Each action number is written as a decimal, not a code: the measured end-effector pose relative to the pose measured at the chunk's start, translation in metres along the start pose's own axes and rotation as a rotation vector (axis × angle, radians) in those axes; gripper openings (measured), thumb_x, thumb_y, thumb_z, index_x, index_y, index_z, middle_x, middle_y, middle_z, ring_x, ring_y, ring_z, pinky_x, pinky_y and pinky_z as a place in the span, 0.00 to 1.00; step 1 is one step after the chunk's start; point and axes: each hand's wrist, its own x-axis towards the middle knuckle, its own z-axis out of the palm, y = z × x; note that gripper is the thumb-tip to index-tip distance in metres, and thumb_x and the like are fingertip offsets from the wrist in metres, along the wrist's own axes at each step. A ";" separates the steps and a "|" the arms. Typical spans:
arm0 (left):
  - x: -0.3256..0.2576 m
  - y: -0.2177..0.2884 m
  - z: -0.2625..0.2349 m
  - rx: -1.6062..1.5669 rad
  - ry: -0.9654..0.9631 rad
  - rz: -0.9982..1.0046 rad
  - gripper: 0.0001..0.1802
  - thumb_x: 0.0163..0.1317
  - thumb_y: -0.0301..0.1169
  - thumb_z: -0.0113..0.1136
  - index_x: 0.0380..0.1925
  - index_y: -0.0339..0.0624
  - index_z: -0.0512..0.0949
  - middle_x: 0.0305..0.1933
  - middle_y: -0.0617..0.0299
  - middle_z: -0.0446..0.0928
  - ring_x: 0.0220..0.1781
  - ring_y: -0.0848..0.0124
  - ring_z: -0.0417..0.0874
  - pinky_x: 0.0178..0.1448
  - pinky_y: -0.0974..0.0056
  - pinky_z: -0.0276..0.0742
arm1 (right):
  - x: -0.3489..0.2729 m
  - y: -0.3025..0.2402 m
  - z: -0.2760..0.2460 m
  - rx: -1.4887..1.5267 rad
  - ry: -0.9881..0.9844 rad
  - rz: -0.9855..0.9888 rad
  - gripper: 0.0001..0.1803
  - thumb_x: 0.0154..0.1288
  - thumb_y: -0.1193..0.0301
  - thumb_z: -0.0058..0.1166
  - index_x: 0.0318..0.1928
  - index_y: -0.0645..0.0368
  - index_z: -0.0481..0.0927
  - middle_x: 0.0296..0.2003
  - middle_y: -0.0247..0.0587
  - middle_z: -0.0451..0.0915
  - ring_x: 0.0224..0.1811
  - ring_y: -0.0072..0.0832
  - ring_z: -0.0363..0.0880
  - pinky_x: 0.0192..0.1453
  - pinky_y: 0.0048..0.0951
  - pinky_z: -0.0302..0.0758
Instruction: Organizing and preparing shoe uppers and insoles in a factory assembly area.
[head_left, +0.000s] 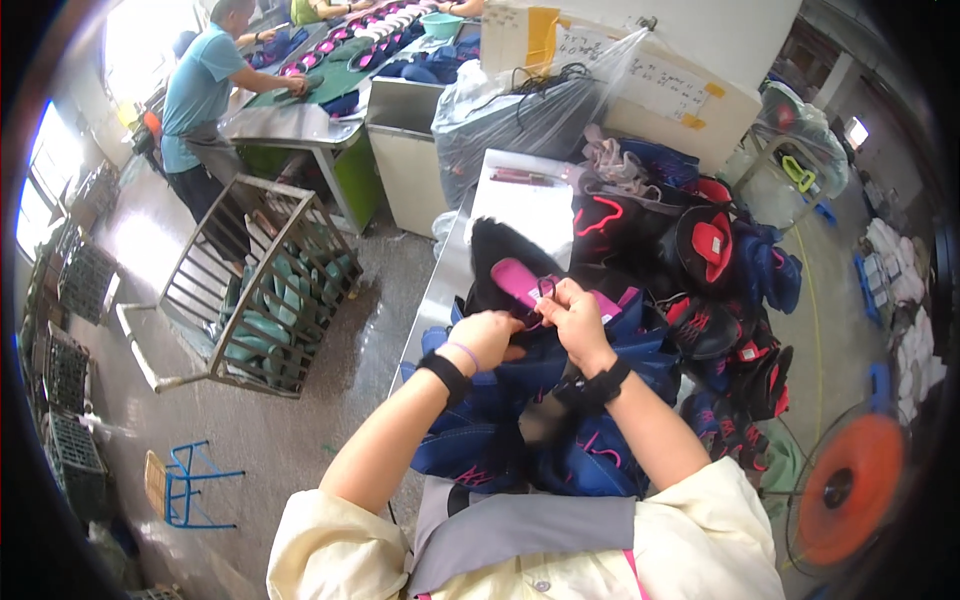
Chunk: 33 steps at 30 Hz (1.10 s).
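The shoe is black, bright pink inside. Nearer the wearer than it are navy shoes with zigzag pink stitching, black wristbands and cream sleeves. Right of it, a black boot shows red inside; farther right, the fan is orange. Well left of it stand green shoe moulds and a blue-legged stool with a tan seat.

Location type: shoe workshop. Indicators: heaped shoes on a metal table, a barred cart of green foot-shaped pieces, a worker at a long bench lined with shoe parts.
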 end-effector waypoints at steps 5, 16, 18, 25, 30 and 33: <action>0.015 0.014 0.001 0.232 0.048 -0.120 0.16 0.54 0.47 0.56 0.35 0.50 0.80 0.28 0.56 0.79 0.34 0.60 0.81 0.38 0.57 0.76 | -0.021 -0.077 0.015 0.344 -0.061 -0.244 0.05 0.59 0.80 0.50 0.28 0.64 0.69 0.28 0.31 0.69 0.27 0.13 0.67 0.31 0.16 0.66; 0.035 -0.033 0.012 -0.125 0.119 0.041 0.14 0.59 0.40 0.54 0.39 0.46 0.79 0.33 0.53 0.80 0.34 0.63 0.82 0.40 0.63 0.75 | -0.109 -0.121 0.032 -0.209 -0.824 -0.556 0.37 0.54 0.62 0.57 0.61 0.61 0.57 0.59 0.50 0.60 0.56 0.45 0.68 0.54 0.33 0.70; 0.025 -0.027 -0.008 -0.448 0.194 0.022 0.11 0.62 0.33 0.53 0.40 0.40 0.79 0.30 0.66 0.80 0.28 0.77 0.74 0.32 0.72 0.70 | -0.122 -0.091 0.012 -0.618 -0.753 -0.436 0.40 0.48 0.62 0.60 0.61 0.62 0.58 0.60 0.52 0.59 0.59 0.46 0.64 0.54 0.36 0.70; -0.115 -0.023 -0.102 -1.131 0.708 -0.402 0.14 0.63 0.33 0.51 0.45 0.38 0.75 0.37 0.69 0.76 0.15 0.90 0.56 0.15 0.82 0.49 | -0.242 -0.052 -0.090 -1.139 -0.266 0.083 0.36 0.40 0.65 0.66 0.54 0.55 0.68 0.59 0.52 0.60 0.62 0.50 0.57 0.62 0.43 0.61; -0.203 -0.064 -0.078 -1.069 1.062 -0.498 0.16 0.60 0.25 0.49 0.49 0.37 0.71 0.45 0.64 0.76 0.17 0.88 0.58 0.17 0.82 0.52 | -0.306 -0.014 -0.079 -1.097 -0.028 0.229 0.42 0.37 0.68 0.68 0.57 0.55 0.64 0.62 0.57 0.52 0.63 0.54 0.54 0.64 0.45 0.58; -0.189 0.003 -0.062 -0.709 0.628 -0.292 0.13 0.54 0.21 0.49 0.41 0.38 0.75 0.39 0.64 0.77 0.17 0.82 0.62 0.23 0.77 0.61 | -0.304 0.018 -0.054 -1.119 0.107 0.219 0.56 0.30 0.64 0.72 0.64 0.47 0.55 0.65 0.58 0.41 0.63 0.67 0.43 0.65 0.57 0.51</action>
